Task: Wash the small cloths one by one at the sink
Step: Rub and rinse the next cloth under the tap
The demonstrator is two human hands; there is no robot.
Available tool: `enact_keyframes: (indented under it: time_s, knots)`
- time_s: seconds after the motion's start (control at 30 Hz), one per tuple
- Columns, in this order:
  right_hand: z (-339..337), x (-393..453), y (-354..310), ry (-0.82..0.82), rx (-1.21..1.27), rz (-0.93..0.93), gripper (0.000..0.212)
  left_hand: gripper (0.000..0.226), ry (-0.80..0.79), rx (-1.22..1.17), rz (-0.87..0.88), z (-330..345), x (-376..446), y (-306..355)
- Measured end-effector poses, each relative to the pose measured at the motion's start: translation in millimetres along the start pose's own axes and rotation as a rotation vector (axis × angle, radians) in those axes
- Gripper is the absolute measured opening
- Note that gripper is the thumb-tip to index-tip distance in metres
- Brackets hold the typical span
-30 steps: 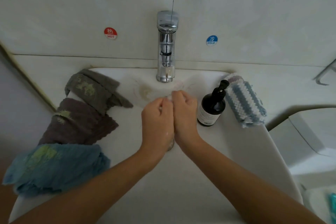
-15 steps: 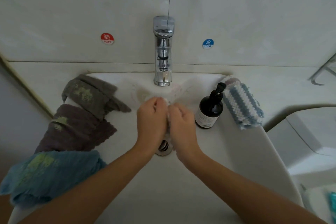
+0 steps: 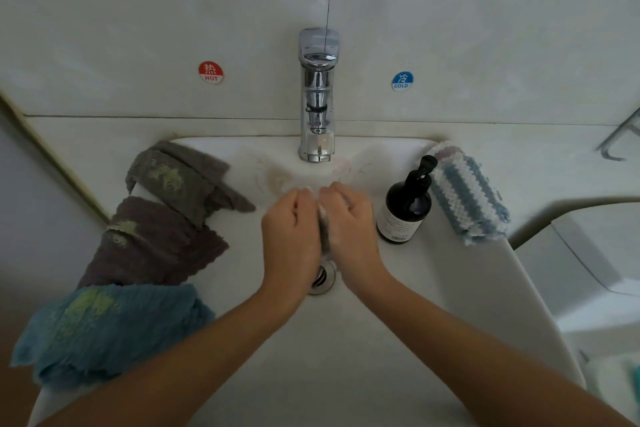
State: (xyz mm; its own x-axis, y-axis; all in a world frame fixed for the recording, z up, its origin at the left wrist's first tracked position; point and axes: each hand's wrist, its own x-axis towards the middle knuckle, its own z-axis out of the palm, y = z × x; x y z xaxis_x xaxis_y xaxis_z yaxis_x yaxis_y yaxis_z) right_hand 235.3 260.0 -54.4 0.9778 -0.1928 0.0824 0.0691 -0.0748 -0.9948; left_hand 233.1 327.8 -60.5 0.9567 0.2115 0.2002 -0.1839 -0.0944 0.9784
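Over the white sink (image 3: 450, 288), my left hand (image 3: 289, 234) and my right hand (image 3: 349, 229) grip a small soapy grey cloth (image 3: 325, 234) between them, just below the chrome tap (image 3: 318, 97) and above the drain (image 3: 323, 277). Most of the cloth is hidden by the fingers. On the sink's left rim lie three stained cloths: a grey-green one (image 3: 180, 177), a brown one (image 3: 156, 243) and a blue one (image 3: 104, 329). A blue-and-white striped cloth (image 3: 467, 191) lies on the right rim.
A dark soap pump bottle (image 3: 405, 208) stands on the right rim next to my right hand. Red HOT (image 3: 210, 72) and blue COLD (image 3: 402, 81) stickers are on the wall. A white fixture (image 3: 595, 253) sits to the right.
My hands have drawn slightly apart and shifted against each other on the cloth, so the drain and a strip of the cloth show between them. The view has tilted slightly.
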Motion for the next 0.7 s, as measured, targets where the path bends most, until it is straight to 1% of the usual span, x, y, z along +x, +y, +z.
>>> enact_keyframes:
  time_s: [0.1, 0.17, 0.23, 0.3, 0.37, 0.47, 0.6, 0.7]
  knots:
    - [-9.0, 11.6, 1.4, 0.067, 0.041, 0.079, 0.033, 0.041, -0.104, 0.031, 0.043, 6.7, -18.8, 3.3]
    - [-13.8, 5.8, 3.3, 0.066, 0.007, 0.092, 0.029, 0.04, -0.13, 0.059, 0.038, 8.3, -8.8, 0.3]
    - [-12.1, -1.7, 2.6, 0.004, -0.016, 0.063, 0.035, 0.041, -0.098, 0.083, -0.01, 2.5, 9.6, -5.2]
    - [-6.2, -4.4, -2.5, -0.098, -0.076, -0.01, 0.044, 0.041, -0.086, 0.096, -0.047, -8.4, 26.8, -8.7]
    - [-4.3, -0.3, -6.4, -0.154, -0.124, -0.069, 0.044, 0.036, -0.156, 0.172, -0.009, -19.6, 39.4, -5.8]
    - [-14.5, 7.4, -8.4, -0.117, -0.178, -0.135, 0.035, 0.036, -0.309, 0.29, 0.057, -31.1, 51.1, 6.2]
    - [-35.3, 15.4, -11.6, -0.123, -0.19, -0.149, 0.023, 0.034, -0.426, 0.306, 0.002, -38.5, 56.5, 14.2]
    - [-44.7, 22.2, -16.8, -0.179, -0.192, -0.119, 0.02, 0.023, -0.473, 0.339, -0.022, -44.2, 60.2, 18.9]
